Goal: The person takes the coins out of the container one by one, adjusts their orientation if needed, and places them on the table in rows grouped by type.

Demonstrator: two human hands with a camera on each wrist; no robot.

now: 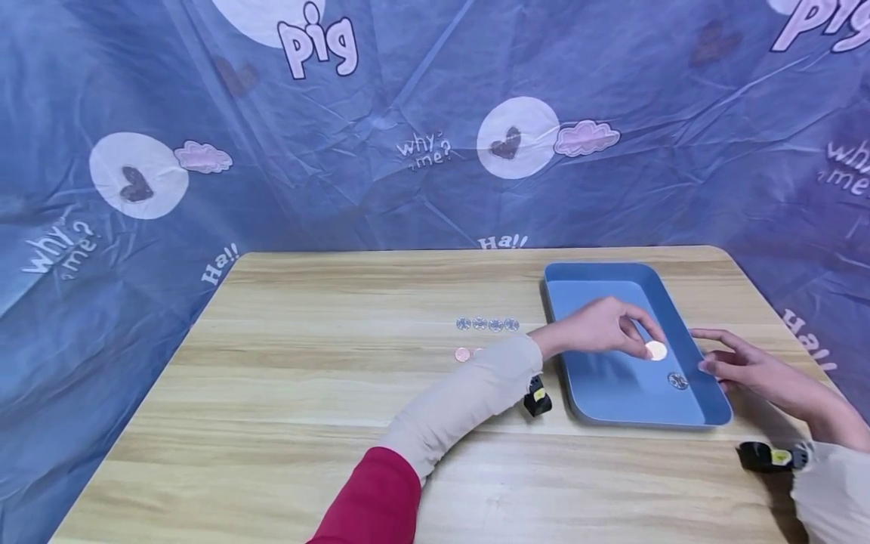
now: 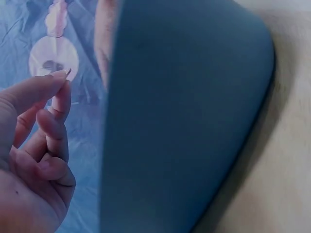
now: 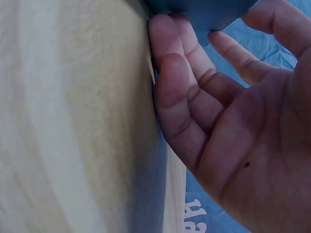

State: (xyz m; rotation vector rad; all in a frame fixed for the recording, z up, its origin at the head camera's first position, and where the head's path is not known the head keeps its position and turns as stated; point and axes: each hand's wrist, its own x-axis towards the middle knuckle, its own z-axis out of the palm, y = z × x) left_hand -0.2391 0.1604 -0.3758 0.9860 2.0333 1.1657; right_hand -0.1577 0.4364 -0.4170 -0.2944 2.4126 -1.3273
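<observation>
Over the blue tray point(image 1: 615, 414), my left hand point(image 1: 607, 326) pinches a bright, round coin point(image 1: 655, 350) between thumb and fingertips. The left wrist view shows that coin point(image 2: 68, 72) edge-on as a thin disc at the fingertips. Below and right of it, a silvery patterned coin point(image 1: 677, 380) lies on the tray floor. My right hand point(image 1: 764, 378) is at the tray's right side, fingertips against the outer wall. In the right wrist view its fingers point(image 3: 171, 80) are slightly bent beside the tray's underside point(image 3: 204, 17).
Several silvery coins point(image 1: 479, 323) lie in a row on the wooden table point(image 1: 306, 378), left of the tray. A pinkish coin point(image 1: 462, 354) lies in front of them, with another partly hidden by the left sleeve point(image 1: 469, 393). A blue printed cloth point(image 1: 381, 196) hangs behind.
</observation>
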